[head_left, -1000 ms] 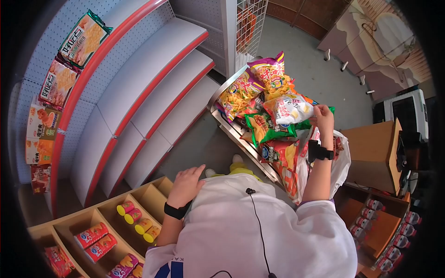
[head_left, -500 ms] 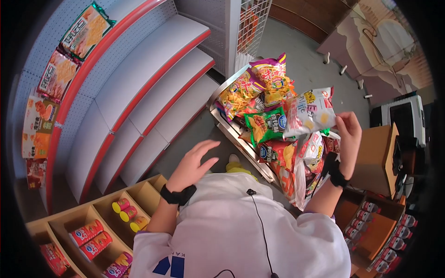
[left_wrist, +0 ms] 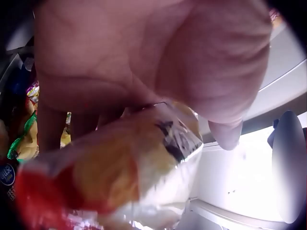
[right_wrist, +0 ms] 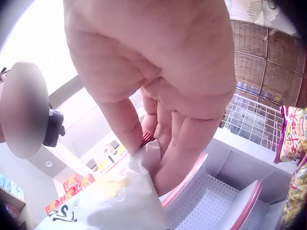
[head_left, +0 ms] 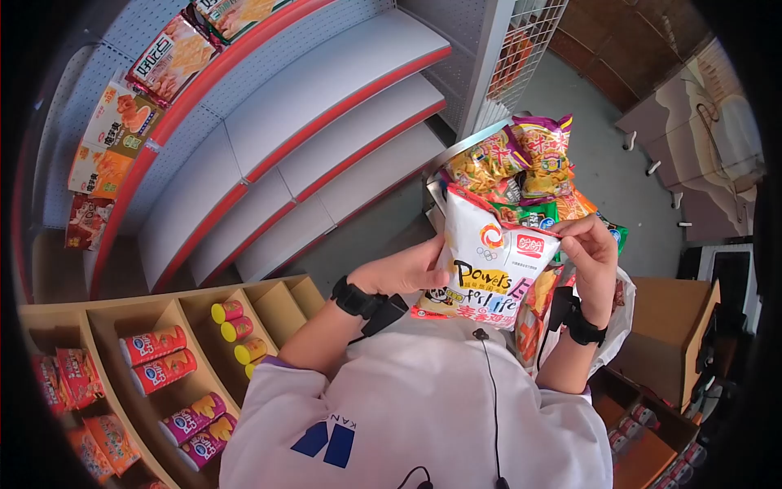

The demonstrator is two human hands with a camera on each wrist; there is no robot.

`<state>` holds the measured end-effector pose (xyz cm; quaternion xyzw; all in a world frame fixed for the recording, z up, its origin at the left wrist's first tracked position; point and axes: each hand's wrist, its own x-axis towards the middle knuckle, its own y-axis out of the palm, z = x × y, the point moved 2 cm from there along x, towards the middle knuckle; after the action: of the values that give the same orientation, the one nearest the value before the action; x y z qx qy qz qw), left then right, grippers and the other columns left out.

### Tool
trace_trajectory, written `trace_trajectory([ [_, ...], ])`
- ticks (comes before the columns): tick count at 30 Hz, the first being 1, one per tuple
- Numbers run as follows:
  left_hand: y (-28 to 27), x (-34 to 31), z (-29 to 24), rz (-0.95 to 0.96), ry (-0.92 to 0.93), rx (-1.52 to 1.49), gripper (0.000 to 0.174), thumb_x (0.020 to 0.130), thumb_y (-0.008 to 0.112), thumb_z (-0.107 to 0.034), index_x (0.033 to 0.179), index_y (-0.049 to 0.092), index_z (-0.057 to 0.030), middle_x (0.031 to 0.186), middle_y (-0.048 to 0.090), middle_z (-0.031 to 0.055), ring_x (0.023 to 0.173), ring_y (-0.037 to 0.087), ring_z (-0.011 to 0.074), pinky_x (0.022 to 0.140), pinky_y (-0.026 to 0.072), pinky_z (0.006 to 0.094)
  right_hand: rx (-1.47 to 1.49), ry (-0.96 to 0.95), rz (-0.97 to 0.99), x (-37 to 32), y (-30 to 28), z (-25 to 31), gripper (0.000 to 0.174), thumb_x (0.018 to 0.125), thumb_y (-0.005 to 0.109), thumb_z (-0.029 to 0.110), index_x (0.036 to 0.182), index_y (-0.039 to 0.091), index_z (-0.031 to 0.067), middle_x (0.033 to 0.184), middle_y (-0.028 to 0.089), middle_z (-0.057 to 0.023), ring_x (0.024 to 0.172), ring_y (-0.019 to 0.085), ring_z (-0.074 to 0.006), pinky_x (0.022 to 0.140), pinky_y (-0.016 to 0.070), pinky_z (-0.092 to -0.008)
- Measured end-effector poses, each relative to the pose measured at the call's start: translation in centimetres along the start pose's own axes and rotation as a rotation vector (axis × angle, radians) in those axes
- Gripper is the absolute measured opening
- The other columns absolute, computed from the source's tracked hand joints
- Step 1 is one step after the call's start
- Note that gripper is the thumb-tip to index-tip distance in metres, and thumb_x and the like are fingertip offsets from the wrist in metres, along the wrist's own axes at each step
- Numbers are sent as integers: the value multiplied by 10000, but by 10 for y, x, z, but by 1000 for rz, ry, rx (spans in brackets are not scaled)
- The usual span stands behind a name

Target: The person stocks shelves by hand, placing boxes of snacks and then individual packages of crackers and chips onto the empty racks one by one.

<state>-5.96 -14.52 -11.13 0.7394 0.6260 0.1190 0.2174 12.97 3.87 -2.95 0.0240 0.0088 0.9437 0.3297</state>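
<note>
A white bag of chips (head_left: 493, 265) with a red top edge is held up in front of the shirt, its printed front facing the head camera. My right hand (head_left: 596, 261) pinches its upper right corner between thumb and fingers; the right wrist view shows the crumpled bag corner (right_wrist: 148, 153) in that pinch. At the left edge, my left hand (head_left: 407, 267) holds the bag with the thumb in front and the fingers behind. More snack bags, including a purple-and-yellow one (head_left: 544, 159), are piled on a metal-edged cart (head_left: 436, 204) beyond.
At the left stands a white shelf unit (head_left: 326, 106) with red edges and boxed snacks (head_left: 122, 122). Below it, a wooden rack (head_left: 175, 310) holds canisters (head_left: 167, 359). An opened cardboard box (head_left: 652, 334) and a plastic sack (head_left: 615, 326) are at the right.
My right hand has lifted the white chip bag off the pile and brought it toward the body. My left hand has moved right and taken hold of its left edge. The view has shifted.
</note>
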Motion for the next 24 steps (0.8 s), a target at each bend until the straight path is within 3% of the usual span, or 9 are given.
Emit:
trace_trajectory([
  [2,6,-8,5,-51,27,-60,1225,658,715,-665,1476,64,-26,1480,274,98,1361,275,189,1101,261,365,-10,77,-42,4,6,-2,63,859,624,33,875,567,12,936,654,-72,847,588,-103,785,452,-250],
  [4,9,-17,1,-137,106,-56,1021,764,783,-332,1463,111,-12,1428,346,107,1317,337,176,1077,300,339,1,94,-40,8,12,-5,61,859,624,35,869,567,19,908,643,-49,830,579,-90,769,446,-238],
  [5,9,-21,-3,-143,107,-57,1021,764,783,-332,1463,111,-12,1428,346,107,1317,337,176,1077,300,339,10,109,-44,11,16,-7,59,859,624,38,862,567,26,879,633,-26,813,571,-78,754,440,-227],
  [7,5,-23,-9,-204,19,31,966,746,777,-96,1460,133,-10,1404,382,96,1290,376,163,1064,324,334,-18,107,-78,11,21,-7,55,860,621,37,858,566,32,860,621,-14,801,566,-72,746,435,-218],
  [15,-9,-41,-6,-300,-24,55,898,737,772,-40,1435,208,-6,1352,440,86,1232,440,150,1030,369,326,2,138,-22,31,30,-31,45,884,600,28,874,558,37,812,604,13,753,565,-57,670,443,-200],
  [18,-15,-57,-7,-441,-75,18,869,725,781,-50,1412,251,-10,1305,490,72,1192,481,150,1016,383,322,68,156,11,36,47,-46,57,890,607,45,869,555,36,808,608,16,740,571,-45,627,458,-197],
  [24,-13,-52,-2,-453,-95,34,855,729,765,-33,1417,258,-15,1312,487,63,1214,466,151,1021,378,327,110,212,-2,35,39,-60,55,887,612,41,870,560,31,813,609,14,748,579,-44,641,475,-180],
])
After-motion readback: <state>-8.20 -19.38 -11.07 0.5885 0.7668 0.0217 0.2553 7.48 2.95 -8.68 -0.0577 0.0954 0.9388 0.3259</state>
